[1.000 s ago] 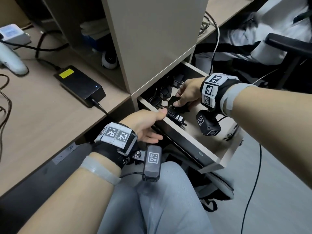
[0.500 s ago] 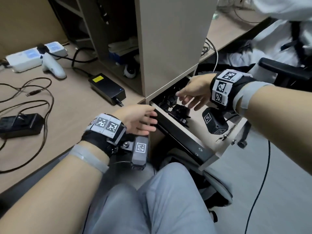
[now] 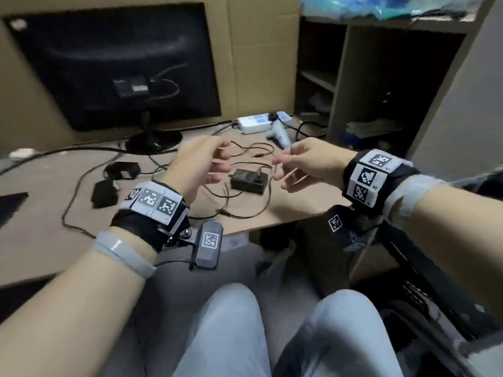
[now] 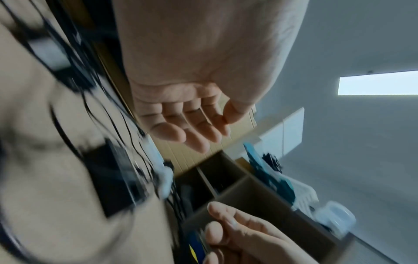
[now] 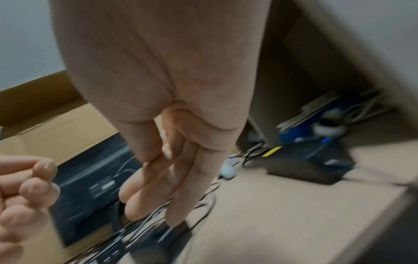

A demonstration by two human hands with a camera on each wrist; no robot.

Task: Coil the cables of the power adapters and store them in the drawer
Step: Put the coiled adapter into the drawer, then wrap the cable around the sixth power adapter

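A tan desk (image 3: 299, 205) backed by a dark monitor (image 3: 114, 63) carries a loose tangle of thin cable (image 3: 245, 213). Above it hover the left hand (image 3: 196, 164) and right hand (image 3: 307, 164), both empty with fingers loosely spread, and between and just beyond them lies the black power adapter (image 3: 249, 180) with its cable sprawling toward the desk's near edge. The likely snag is grabbing a neighbouring adapter's (image 3: 104, 191) strand by mistake, since the wires cross; the drawer is out of view.
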